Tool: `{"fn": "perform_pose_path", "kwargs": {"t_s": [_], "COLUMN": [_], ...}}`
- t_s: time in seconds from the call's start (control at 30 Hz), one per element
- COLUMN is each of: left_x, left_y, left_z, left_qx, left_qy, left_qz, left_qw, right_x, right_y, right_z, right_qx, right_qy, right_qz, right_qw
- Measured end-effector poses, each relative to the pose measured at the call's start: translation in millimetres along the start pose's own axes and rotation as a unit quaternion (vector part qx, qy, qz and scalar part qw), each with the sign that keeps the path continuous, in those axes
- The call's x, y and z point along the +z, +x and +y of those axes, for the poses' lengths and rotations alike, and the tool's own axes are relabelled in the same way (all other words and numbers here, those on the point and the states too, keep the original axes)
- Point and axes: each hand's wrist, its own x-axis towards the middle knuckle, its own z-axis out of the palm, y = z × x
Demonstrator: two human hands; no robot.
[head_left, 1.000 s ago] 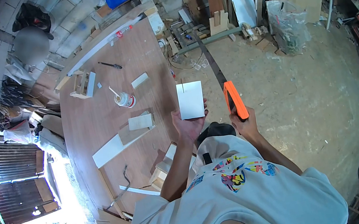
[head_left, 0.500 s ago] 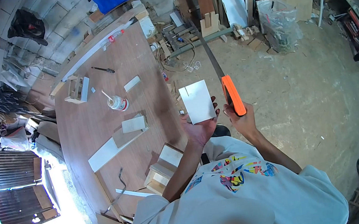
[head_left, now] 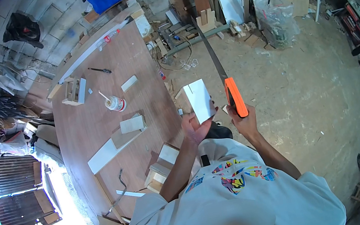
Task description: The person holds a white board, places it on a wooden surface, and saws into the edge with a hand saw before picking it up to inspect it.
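Note:
My left hand (head_left: 196, 128) grips a white board (head_left: 199, 100) by its lower end, fingers behind it and thumb at its left. A short dark slit shows near the board's top edge. My right hand (head_left: 245, 121) is closed round the orange handle of a handsaw (head_left: 234, 94). The long grey blade points up and away from me, to the right of the board and apart from it. A small pale piece shows beside my right fingers, too small to name.
On the brown table (head_left: 138, 91) at left are a white glue jar (head_left: 115, 103) with a stick in it, white offcuts (head_left: 132, 124), a black pen-like tool (head_left: 100, 70) and a wooden box (head_left: 75, 91). Boards and a clear plastic bag (head_left: 277, 20) stand by the far wall.
The white board has turned and tilted in my left hand, so it looks narrower and its side edge shows. My right hand still holds the saw, nearly unmoved. The view has shifted slightly.

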Motion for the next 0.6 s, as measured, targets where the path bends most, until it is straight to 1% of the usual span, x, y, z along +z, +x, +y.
{"fn": "perform_pose_path", "kwargs": {"t_s": [0.03,0.07,0.1,0.13,0.17,0.2,0.23,0.27,0.3,0.33,0.4,0.43,0.5,0.53,0.6], "left_x": [-12,-40,-52,-64,-80,-130,-133,-136,-138,-141,-151,-157,-172,-179,-191], "left_y": [3,9,12,14,18,30,24,15,9,4,2,1,0,-2,0], "left_z": [3,6,10,14,14,5,6,10,14,16,19,19,19,18,18], "left_qx": [0.011,0.018,0.015,0.087,0.150,0.248,0.244,0.256,0.257,0.250,0.231,0.224,0.238,0.233,0.173], "left_qy": [0.099,0.147,0.143,0.387,0.601,0.534,0.531,0.661,0.767,0.766,0.765,0.765,0.779,0.779,0.775], "left_qz": [0.044,0.045,0.049,0.127,0.194,0.191,0.197,0.262,0.315,0.319,0.366,0.369,0.375,0.377,0.405], "left_qw": [0.994,0.988,0.988,0.909,0.760,0.786,0.787,0.655,0.497,0.499,0.476,0.478,0.442,0.443,0.452], "right_x": [0,1,0,-1,-2,-2,-4,-5,-6,-7,-7,-7,-3,1,8], "right_y": [-1,-2,-4,-5,-6,-8,-9,-12,-13,-16,-17,-19,-23,-24,-25], "right_z": [4,7,9,11,13,20,33,44,54,64,73,77,82,83,83], "right_qx": [0.012,0.024,0.029,0.046,0.062,0.068,0.054,0.041,0.046,0.065,0.088,0.109,0.135,0.146,0.159], "right_qy": [0.011,0.021,0.018,0.001,-0.016,-0.020,-0.036,-0.053,-0.057,-0.080,-0.106,-0.121,-0.138,-0.145,-0.154], "right_qz": [0.002,0.004,0.004,0.001,-0.002,-0.004,-0.011,-0.018,-0.022,-0.031,-0.044,-0.055,-0.069,-0.077,-0.084], "right_qw": [1.000,0.999,0.999,0.999,0.998,0.998,0.998,0.998,0.997,0.994,0.989,0.985,0.979,0.975,0.972]}}
